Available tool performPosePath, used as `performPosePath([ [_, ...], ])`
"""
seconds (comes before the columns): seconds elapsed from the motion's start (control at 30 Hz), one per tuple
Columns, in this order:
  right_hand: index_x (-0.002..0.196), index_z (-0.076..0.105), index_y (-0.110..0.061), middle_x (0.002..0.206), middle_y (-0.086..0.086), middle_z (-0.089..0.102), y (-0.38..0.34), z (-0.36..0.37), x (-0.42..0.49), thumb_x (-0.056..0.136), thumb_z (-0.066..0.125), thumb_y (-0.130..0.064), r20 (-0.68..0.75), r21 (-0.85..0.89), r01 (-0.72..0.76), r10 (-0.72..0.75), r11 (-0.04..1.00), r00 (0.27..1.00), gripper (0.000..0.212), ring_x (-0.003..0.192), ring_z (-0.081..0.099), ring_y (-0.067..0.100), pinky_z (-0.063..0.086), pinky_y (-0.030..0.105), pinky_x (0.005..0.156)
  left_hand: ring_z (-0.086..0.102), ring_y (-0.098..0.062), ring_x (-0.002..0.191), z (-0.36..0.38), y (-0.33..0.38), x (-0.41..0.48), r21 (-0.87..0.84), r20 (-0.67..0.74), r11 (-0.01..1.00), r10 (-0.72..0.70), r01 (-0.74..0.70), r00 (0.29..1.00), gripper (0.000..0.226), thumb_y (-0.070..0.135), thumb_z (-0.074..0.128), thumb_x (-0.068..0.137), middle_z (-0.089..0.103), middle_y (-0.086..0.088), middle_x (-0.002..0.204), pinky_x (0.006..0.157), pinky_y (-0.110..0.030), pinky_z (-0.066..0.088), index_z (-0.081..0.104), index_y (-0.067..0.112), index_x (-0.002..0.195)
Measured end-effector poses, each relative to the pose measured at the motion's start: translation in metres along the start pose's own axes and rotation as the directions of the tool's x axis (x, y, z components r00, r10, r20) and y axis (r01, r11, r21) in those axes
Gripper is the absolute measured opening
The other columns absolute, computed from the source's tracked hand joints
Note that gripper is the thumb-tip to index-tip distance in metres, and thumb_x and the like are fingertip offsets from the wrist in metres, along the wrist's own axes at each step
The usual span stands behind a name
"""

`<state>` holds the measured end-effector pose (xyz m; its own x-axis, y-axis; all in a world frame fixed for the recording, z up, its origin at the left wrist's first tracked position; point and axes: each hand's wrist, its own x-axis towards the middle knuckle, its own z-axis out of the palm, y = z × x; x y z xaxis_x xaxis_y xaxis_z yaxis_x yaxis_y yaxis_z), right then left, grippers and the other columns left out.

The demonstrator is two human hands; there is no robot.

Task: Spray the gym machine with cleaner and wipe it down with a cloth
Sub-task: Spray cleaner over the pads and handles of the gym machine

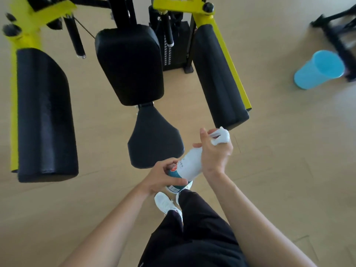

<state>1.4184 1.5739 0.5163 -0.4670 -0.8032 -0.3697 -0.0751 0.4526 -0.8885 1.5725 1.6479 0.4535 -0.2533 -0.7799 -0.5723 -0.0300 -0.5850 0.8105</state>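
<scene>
A white spray bottle point(189, 164) with a teal label is held tilted in front of me, its white trigger head point(220, 136) pointing up and right. My left hand point(163, 175) grips the bottle's base. My right hand point(213, 151) wraps the neck just below the trigger head. The gym machine has a yellow frame point(229, 53), a black back pad point(130, 64), a black seat point(154, 138) and two long black arm pads point(45, 114). The bottle hangs just right of the seat's near end. No cloth is in view.
A light blue bucket point(318, 69) lies tipped on the beige floor at the right, beside a black metal stand point(338, 35). The weight stack point(174, 45) stands behind the back pad. My legs in black trousers and white shoes point(164, 202) are below the bottle.
</scene>
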Motion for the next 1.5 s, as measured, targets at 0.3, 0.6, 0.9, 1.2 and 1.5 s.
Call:
performPosePath([
  [0.3, 0.093, 0.059, -0.008, 0.076, 0.0, 0.071, -0.02, 0.013, 0.019, 0.094, 0.073, -0.041, -0.011, 0.017, -0.078, 0.079, 0.997, 0.997, 0.036, 0.06, 0.075, 0.015, 0.061, 0.029, 0.063, 0.071, -0.021, 0.107, -0.011, 0.026, 0.02, 0.053, -0.007, 0.999, -0.012, 0.012, 1.0, 0.054, 0.007, 0.092, 0.072, 0.074, 0.0, 0.111, 0.085, -0.031, 0.059, 0.071, 0.023, 0.119],
  [0.6, 0.078, 0.055, -0.013, 0.074, 0.003, 0.067, -0.024, 0.037, 0.036, 0.094, 0.074, -0.032, 0.009, 0.02, -0.119, 0.119, 0.993, 0.993, 0.032, 0.053, 0.072, 0.015, 0.054, 0.022, 0.051, 0.072, -0.025, 0.106, -0.023, 0.028, 0.038, 0.03, -0.005, 0.998, -0.053, 0.053, 0.999, 0.064, 0.032, 0.091, 0.061, 0.074, -0.004, 0.112, 0.087, -0.034, 0.06, 0.069, 0.021, 0.12],
  [0.9, 0.094, 0.059, -0.008, 0.092, 0.012, 0.069, -0.051, 0.074, 0.038, 0.092, 0.078, -0.026, 0.054, 0.021, 0.042, -0.043, 0.999, 0.998, 0.026, 0.058, 0.073, 0.021, 0.056, 0.022, 0.051, 0.072, -0.023, 0.105, -0.062, 0.046, 0.053, 0.052, 0.029, 0.998, -0.029, 0.027, 0.999, 0.062, 0.035, 0.092, 0.061, 0.074, -0.003, 0.11, 0.09, -0.036, 0.061, 0.068, 0.022, 0.117],
  [1.2, 0.117, 0.059, -0.01, 0.083, 0.003, 0.072, -0.09, 0.098, 0.066, 0.095, 0.07, -0.046, -0.052, -0.025, -0.121, 0.119, 0.992, 0.992, 0.044, 0.061, 0.075, 0.013, 0.059, 0.029, 0.059, 0.071, -0.009, 0.104, -0.076, 0.085, 0.066, 0.021, -0.03, 0.996, 0.082, -0.081, 0.996, 0.044, 0.018, 0.089, 0.078, 0.075, 0.006, 0.108, 0.08, -0.02, 0.057, 0.07, 0.023, 0.118],
  [1.5, 0.101, 0.061, -0.024, 0.109, -0.009, 0.063, -0.097, 0.116, 0.043, 0.085, 0.079, -0.02, 0.541, -0.18, 0.376, -0.228, 0.909, 0.81, 0.025, 0.093, 0.065, 0.004, 0.059, 0.021, 0.069, 0.075, -0.025, 0.1, -0.078, 0.071, 0.031, -0.206, -0.129, 0.972, 0.088, -0.113, 0.988, 0.053, 0.015, 0.094, 0.07, 0.078, -0.009, 0.107, 0.081, -0.03, 0.059, 0.071, 0.009, 0.117],
])
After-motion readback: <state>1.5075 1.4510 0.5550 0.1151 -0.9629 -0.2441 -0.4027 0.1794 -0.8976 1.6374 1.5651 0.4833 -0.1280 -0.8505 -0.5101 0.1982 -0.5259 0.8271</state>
